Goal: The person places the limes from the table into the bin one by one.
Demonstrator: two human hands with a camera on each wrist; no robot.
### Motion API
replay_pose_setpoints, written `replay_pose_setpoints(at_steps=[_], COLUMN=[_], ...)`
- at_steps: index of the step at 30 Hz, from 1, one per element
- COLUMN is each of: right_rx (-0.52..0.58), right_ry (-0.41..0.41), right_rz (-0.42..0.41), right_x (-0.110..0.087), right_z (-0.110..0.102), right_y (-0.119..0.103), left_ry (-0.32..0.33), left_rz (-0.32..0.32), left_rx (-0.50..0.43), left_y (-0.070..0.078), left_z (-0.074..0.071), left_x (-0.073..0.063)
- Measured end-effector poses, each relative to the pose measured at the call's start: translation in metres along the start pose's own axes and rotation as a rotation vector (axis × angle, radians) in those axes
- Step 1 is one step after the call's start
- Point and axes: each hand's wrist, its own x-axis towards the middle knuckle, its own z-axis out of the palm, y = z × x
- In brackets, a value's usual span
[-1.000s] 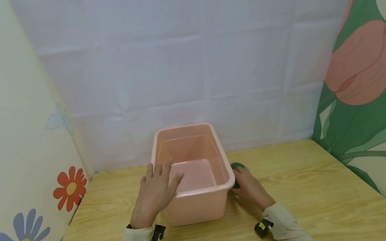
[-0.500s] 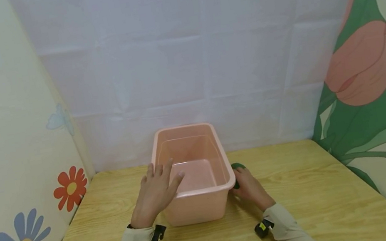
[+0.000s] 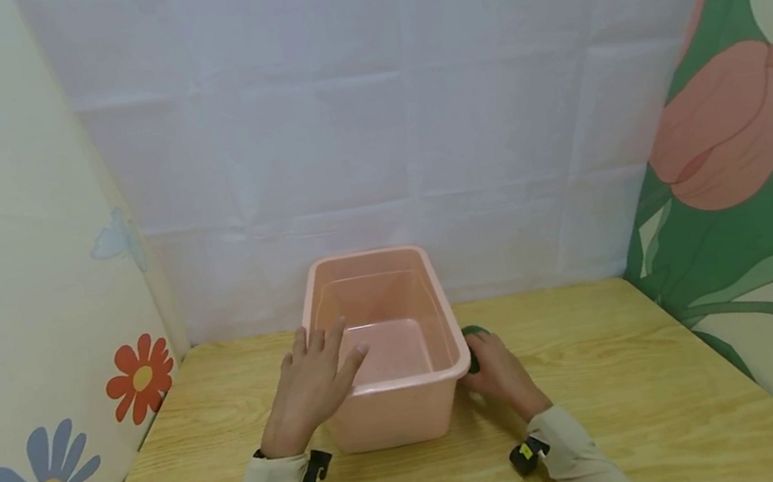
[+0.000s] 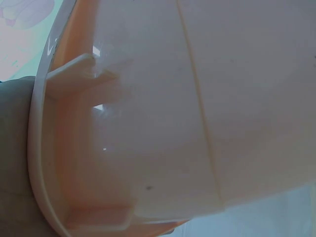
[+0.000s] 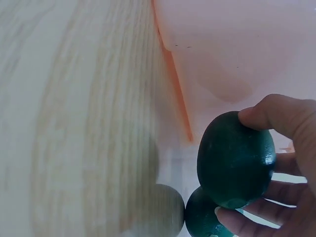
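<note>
A pink plastic tub stands on the wooden table. My left hand rests at its near left rim with fingers spread and straight; in the left wrist view the tub's wall fills most of the picture. Beside the tub's right wall, my right hand holds a glossy dark green egg-shaped object, thumb on top and fingers curled beneath. Just past it lie a second dark green rounded object and a pale tan rounded one. From the head, the tub rim hides part of the held object.
The wooden table extends to both sides of the tub. A white cloth backdrop hangs behind it. Flower-printed panels close in the left and right sides. Each wrist wears a small black camera.
</note>
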Motion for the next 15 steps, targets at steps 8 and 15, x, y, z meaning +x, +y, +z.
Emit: replay_pose_setpoints(at_steps=[8,15], right_rx=[0.026,0.076], right_ry=[0.033,0.064], right_rz=[0.039,0.083], right_x=[0.0016,0.0033], right_z=[-0.0006,-0.0026], right_y=[-0.0004,0.0005], left_ry=[-0.016,-0.017], left_rz=[-0.01,-0.01], left_rx=[-0.013,-0.012], left_y=[-0.0016,-0.0019], left_z=[0.0013,0.0016], left_x=[0.0,0.0019])
